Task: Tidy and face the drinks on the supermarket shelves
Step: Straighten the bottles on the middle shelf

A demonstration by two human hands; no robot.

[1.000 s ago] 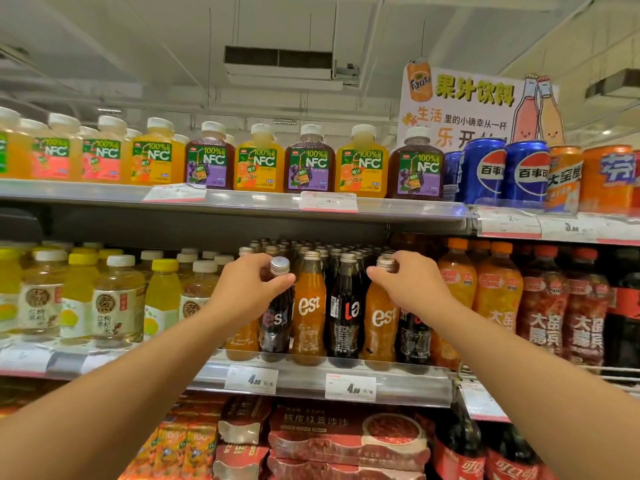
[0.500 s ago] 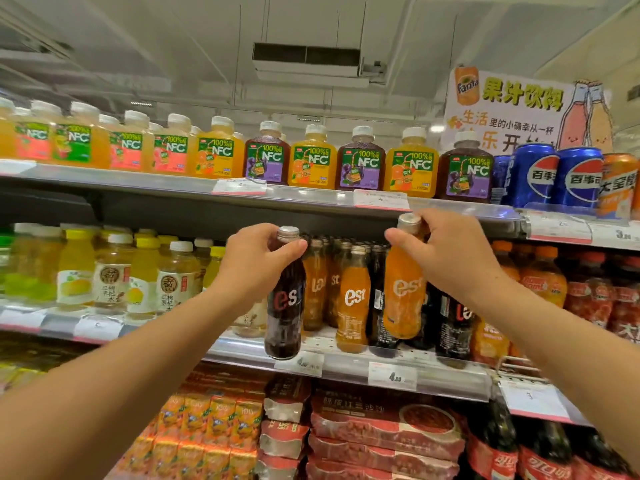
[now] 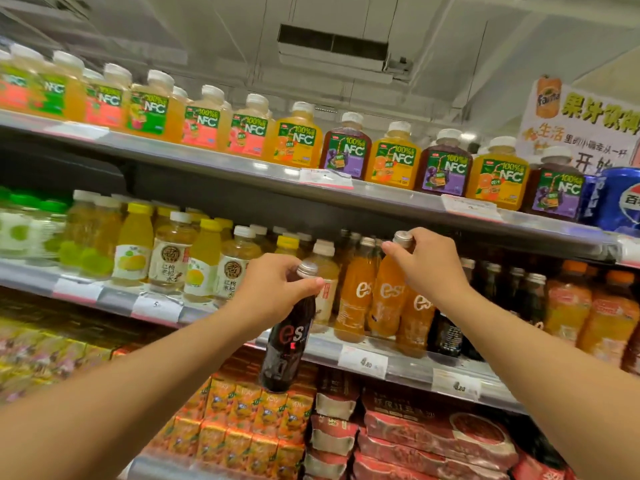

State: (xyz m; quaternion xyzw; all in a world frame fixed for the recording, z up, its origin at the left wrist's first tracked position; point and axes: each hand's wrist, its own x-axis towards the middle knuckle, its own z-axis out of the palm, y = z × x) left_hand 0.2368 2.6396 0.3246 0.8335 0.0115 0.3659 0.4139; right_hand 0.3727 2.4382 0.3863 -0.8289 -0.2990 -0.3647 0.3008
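- My left hand has its fingers curled round the neck of a dark cola bottle, just under its silver cap.
- I see that bottle hanging in front of the middle shelf, clear of the row, tilted so its base points down and left; its base hangs below the shelf's front edge. It is near-black with a red and white "est" logo.
- My right hand pinches the silver cap of an orange bottle, thumb and fingertips closed on the top.
- That orange bottle stands at the front of the middle shelf among other orange "est" bottles, white lettering facing me, touching its neighbours on both sides.
- Dark bottles of the same make stand just right of them.
- On the upper shelf I see a row of NFC juice bottles, white caps, labels outward.
- Price tags sit along the shelf edge.
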